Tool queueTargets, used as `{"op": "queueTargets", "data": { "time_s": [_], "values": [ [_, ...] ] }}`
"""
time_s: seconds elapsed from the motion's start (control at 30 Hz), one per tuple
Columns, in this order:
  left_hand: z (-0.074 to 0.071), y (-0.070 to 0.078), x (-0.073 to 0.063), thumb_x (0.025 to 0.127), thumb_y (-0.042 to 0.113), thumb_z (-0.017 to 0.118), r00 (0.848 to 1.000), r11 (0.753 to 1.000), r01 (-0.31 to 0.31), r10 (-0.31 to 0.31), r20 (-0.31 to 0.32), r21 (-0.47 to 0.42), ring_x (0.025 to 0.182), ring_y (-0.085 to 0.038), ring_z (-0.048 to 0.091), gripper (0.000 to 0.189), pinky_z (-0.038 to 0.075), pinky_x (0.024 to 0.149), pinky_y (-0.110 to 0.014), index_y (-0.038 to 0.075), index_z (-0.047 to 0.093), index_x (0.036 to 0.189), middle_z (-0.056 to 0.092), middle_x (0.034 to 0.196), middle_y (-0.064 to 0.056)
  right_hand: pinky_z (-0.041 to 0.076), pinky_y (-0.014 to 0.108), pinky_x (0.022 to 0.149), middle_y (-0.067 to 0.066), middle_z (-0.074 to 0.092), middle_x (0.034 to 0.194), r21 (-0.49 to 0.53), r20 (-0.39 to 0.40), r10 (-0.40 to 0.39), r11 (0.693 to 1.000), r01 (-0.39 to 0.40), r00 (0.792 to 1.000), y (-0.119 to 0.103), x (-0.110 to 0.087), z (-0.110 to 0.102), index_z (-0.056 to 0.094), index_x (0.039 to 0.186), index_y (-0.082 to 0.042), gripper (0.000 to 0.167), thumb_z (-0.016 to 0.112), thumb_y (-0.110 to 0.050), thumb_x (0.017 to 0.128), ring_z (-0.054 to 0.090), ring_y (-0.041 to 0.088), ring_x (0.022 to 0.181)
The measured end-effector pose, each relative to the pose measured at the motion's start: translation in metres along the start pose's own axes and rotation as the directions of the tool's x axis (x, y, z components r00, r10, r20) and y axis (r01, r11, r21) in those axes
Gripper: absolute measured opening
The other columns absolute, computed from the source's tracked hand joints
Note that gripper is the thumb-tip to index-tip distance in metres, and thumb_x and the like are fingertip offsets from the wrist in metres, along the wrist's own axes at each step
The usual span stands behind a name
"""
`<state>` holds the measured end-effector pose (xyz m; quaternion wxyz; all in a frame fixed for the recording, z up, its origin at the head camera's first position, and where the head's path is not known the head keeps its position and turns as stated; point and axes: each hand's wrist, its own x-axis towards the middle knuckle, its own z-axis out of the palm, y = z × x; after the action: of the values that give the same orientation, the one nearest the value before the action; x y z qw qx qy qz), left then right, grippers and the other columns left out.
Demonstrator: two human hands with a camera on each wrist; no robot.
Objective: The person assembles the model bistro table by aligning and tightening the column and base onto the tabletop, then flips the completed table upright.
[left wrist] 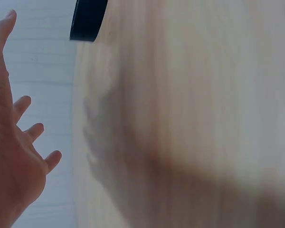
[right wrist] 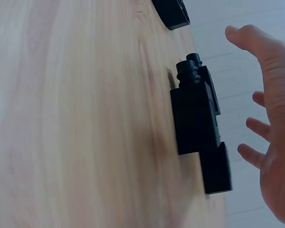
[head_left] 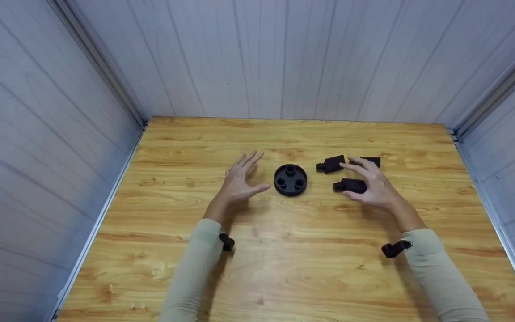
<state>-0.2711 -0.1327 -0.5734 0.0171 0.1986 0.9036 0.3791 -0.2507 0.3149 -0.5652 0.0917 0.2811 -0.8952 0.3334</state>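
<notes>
A round black base (head_left: 290, 191) with a raised rim and three short sockets lies on the table. Left of it hovers my left hand (head_left: 238, 181), thumb and fingers spread, holding nothing. My right hand (head_left: 377, 187) hangs above three black blocks with ribbed round ends, its fingers apart and slightly bent. The nearest block (head_left: 352, 185) shows between thumb and fingers in the head view. Behind it lie a second block (head_left: 334, 164) and a third block (head_left: 373, 161), the latter partly hidden by the fingers. In the right wrist view, a gap separates the hand from the nearest block (right wrist: 194, 118).
The wooden tabletop (head_left: 284, 268) is bounded by a pale panelled back wall (head_left: 257, 58) and side walls on the left and right. Each sleeved wrist wears a small black camera, one on the left (head_left: 227, 242) and one on the right (head_left: 394, 249).
</notes>
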Motion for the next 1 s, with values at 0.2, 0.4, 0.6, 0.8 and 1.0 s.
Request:
{"op": "queueTargets", "data": {
  "time_s": [0.2,0.4,0.6,0.8,1.0],
  "values": [
    [0.025,0.001,0.005,0.095,0.050,0.088,1.000,0.996,0.008,-0.008,-0.002,-0.090,0.172,-0.042,0.031,0.098,0.017,0.132,-0.085,0.031,0.039,0.177,0.039,0.184,-0.008,0.037,0.081,0.122,0.032,0.050,0.166,0.155,-0.012,0.122,0.981,-0.119,0.992,0.006,-0.012,0.008,0.066,0.155,-0.004,0.071,0.092,-0.007,0.090,0.044,0.054,0.154],
    [0.044,0.004,0.008,0.093,0.046,0.091,0.999,0.993,0.028,-0.031,-0.018,-0.118,0.166,-0.045,0.040,0.098,0.021,0.130,-0.081,0.028,0.043,0.176,0.050,0.177,-0.010,0.041,0.034,0.130,0.030,0.055,0.160,0.283,-0.059,0.189,0.945,-0.165,0.980,0.012,-0.022,0.014,0.066,0.154,-0.002,0.070,0.090,0.005,0.088,0.049,0.015,0.149],
    [0.055,0.007,0.012,0.092,0.049,0.093,0.999,0.991,0.048,-0.050,-0.012,-0.129,0.157,-0.040,0.046,0.099,0.018,0.125,-0.070,0.029,0.043,0.175,0.060,0.167,-0.005,0.045,0.007,0.110,0.031,0.063,0.146,0.358,-0.121,0.169,0.926,-0.116,0.978,0.020,-0.030,0.018,0.069,0.149,0.004,0.065,0.086,0.014,0.087,0.056,0.003,0.133],
    [0.064,0.002,0.015,0.090,0.052,0.092,0.997,0.988,0.075,-0.077,-0.013,-0.134,0.157,-0.047,0.043,0.095,0.013,0.120,-0.069,0.036,0.047,0.173,0.060,0.167,-0.006,0.044,0.006,0.100,0.025,0.067,0.143,0.297,-0.060,0.249,0.929,-0.221,0.967,0.025,-0.034,0.020,0.072,0.146,0.000,0.055,0.085,0.006,0.092,0.056,-0.003,0.124],
    [0.069,-0.002,0.017,0.091,0.052,0.092,0.996,0.990,0.086,-0.088,-0.012,-0.111,0.152,-0.045,0.045,0.085,0.012,0.123,-0.072,0.036,0.057,0.166,0.059,0.165,-0.011,0.042,0.009,0.097,0.022,0.069,0.142,0.257,-0.002,0.313,0.918,-0.302,0.950,0.027,-0.036,0.020,0.077,0.140,-0.006,0.043,0.079,0.002,0.098,0.054,-0.006,0.118]
  ]
}}
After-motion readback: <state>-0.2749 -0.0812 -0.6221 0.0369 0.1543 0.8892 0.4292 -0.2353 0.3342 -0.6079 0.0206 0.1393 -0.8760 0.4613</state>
